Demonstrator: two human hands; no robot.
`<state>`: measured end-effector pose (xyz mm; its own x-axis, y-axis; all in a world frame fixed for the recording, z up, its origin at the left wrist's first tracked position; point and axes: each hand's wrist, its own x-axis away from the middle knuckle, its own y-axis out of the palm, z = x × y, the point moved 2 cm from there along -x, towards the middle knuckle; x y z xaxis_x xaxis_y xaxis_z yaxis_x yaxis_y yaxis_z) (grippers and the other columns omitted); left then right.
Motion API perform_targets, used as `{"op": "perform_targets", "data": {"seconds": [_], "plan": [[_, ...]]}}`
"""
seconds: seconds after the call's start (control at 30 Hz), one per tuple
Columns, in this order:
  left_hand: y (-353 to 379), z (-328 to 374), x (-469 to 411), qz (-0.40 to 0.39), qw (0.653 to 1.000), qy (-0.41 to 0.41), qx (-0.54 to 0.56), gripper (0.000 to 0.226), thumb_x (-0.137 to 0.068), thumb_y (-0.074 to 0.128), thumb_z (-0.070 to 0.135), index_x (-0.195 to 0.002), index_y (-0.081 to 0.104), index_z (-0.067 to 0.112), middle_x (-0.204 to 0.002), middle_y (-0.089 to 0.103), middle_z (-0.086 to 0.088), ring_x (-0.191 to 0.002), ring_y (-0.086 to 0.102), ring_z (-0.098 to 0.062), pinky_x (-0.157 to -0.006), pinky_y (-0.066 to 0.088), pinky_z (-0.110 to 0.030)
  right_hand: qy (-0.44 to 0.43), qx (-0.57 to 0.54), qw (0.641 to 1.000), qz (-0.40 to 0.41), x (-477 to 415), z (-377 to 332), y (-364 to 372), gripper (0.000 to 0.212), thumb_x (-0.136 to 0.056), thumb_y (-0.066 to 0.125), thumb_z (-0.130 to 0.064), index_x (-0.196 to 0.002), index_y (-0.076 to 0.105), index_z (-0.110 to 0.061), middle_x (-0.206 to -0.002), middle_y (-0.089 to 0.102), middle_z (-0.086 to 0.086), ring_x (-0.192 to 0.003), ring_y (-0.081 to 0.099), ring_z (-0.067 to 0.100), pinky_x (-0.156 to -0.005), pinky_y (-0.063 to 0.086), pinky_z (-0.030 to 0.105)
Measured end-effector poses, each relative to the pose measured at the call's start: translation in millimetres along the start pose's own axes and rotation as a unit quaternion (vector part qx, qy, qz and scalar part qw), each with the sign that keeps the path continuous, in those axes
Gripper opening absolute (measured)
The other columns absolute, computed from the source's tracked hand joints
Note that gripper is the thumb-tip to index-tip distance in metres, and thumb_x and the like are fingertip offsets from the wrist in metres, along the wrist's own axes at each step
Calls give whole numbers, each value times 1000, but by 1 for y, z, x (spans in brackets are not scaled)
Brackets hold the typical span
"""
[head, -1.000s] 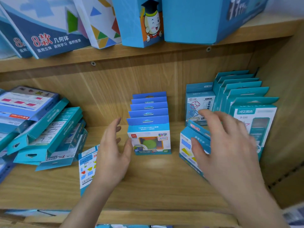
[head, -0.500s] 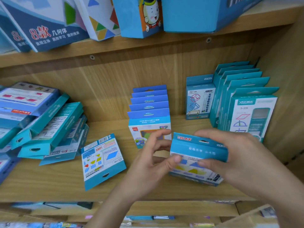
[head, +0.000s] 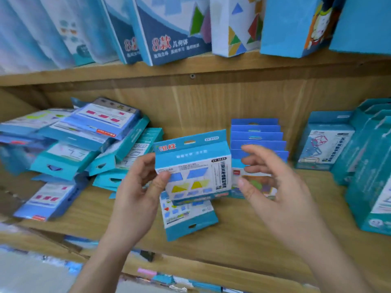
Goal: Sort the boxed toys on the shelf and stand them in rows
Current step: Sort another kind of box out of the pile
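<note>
Pinching the box point(head: 193, 166) upright, left hand point(head: 135, 199) faces the slack right hand point(head: 281, 199).

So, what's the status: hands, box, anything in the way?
Left hand grips shape box, upright. Right hand open beside it. Flat box lies on shelf beneath.

The held box point(head: 191, 166) hides part of the flat box point(head: 188, 225) at six o'clock. Teal boxes point(head: 370, 170) at three o'clock get cut off.
</note>
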<state>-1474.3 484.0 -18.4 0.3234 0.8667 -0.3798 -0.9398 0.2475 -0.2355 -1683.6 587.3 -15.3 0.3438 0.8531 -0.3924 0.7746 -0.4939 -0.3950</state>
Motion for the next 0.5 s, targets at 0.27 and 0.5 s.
{"op": "perform_targets", "data": {"seconds": [0.27,0.5], "plan": [[12,-45,-73,60,989,15,-136,21,-95,53,17,-115,48,23,-107,66,13,-100,62,-4,-86,50,-31,39,166,980,-107,-5,4,74,54,-91,58,-32,-137,34,-43,-126,46,-21,-119,45,3,-99,38,22],[54,-102,-109,-12,992,-85,-91,29,-96,51,16,-125,47,16,-118,62,2,-105,60,-12,-86,51,-28,63,241,950,-191,0,27,103,59,-90,53,-45,-143,27,-36,-145,28,-17,-133,23,5,-109,22,20]]}}
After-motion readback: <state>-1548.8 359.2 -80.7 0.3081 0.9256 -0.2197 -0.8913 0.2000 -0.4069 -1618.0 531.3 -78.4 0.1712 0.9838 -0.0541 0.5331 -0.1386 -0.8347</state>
